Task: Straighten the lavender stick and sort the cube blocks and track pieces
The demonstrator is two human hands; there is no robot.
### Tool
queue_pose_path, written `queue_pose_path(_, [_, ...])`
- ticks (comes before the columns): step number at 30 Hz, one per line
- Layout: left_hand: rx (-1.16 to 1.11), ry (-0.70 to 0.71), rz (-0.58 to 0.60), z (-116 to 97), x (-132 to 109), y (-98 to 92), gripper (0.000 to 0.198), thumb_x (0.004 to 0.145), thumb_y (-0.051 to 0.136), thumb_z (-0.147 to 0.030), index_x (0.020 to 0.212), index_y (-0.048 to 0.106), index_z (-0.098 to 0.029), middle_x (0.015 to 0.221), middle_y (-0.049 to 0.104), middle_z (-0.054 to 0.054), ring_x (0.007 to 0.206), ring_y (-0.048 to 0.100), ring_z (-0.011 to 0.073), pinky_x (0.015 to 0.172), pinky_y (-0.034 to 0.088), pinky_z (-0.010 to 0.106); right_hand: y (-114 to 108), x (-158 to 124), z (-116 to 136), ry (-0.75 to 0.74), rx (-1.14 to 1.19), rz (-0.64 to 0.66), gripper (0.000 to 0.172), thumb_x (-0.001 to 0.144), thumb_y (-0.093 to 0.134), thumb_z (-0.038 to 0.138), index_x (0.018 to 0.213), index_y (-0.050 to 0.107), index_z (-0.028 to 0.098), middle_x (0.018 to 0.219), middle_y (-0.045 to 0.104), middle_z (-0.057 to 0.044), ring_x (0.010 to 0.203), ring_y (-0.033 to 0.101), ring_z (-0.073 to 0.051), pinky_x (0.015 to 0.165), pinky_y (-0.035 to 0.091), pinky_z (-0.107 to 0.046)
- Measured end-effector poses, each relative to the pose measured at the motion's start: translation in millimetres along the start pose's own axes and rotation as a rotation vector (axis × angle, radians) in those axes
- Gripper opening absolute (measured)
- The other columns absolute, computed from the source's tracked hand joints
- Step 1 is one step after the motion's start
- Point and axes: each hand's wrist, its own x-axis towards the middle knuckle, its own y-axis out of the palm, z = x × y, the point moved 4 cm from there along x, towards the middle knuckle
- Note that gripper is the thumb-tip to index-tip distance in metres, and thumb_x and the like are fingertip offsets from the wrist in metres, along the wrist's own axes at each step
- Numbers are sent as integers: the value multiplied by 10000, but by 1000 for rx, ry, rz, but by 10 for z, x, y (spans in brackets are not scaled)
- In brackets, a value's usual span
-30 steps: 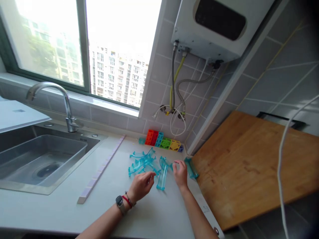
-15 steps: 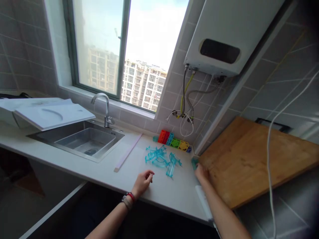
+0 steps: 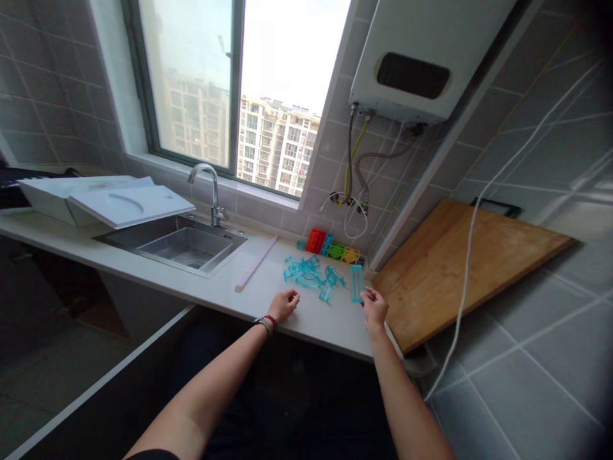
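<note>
A pile of clear blue plastic track pieces [image 3: 309, 273] lies on the white countertop [image 3: 225, 291]. One straight blue piece [image 3: 355, 283] lies apart, to the right of the pile. My right hand [image 3: 374, 308] rests just right of that piece, fingers curled, its fingertips close to the piece's near end. My left hand [image 3: 284, 304] sits on the counter in front of the pile, fingers loosely curled, holding nothing I can see. A row of coloured blocks [image 3: 334, 249] stands against the wall tiles behind the pile.
A steel sink [image 3: 182, 246] with a tap [image 3: 211, 190] is at the left, with white boards [image 3: 115, 201] beside it. A pale strip [image 3: 257, 263] lies between sink and pile. A wooden board [image 3: 460, 262] covers the right. A white cable [image 3: 472, 236] hangs in front.
The camera has pulled back and up. My right hand came away from the wooden board's edge, and a straight blue piece now lies beside it. My left hand stayed before the pile.
</note>
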Motion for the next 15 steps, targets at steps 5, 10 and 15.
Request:
queue_pose_path(5, [-42,42,45,-64,-4,-1,439,835,670,-622,818,724,-187,700,696,13,588,613,154,612,469,273,420,-667,98,24,227,226,329,866,667,390,1059,723,130,866,759,-87,821,717,-225,768,600,-351])
queue_pose_path(10, [-59,52,54,-101,-65,-55,471,752,719,-650,781,684,-181,674,683,12,622,626,179,616,465,279,899,-1224,303,71,370,362,266,793,699,383,962,737,182,836,766,-79,796,719,-231,785,589,-357])
queue_pose_path(15, [-55,41,67,-65,-79,-113,442,833,697,-596,814,660,-156,711,669,8,690,630,179,644,504,288,1085,-1389,277,168,428,461,355,690,809,439,946,744,201,703,710,-18,692,680,-215,729,580,-349])
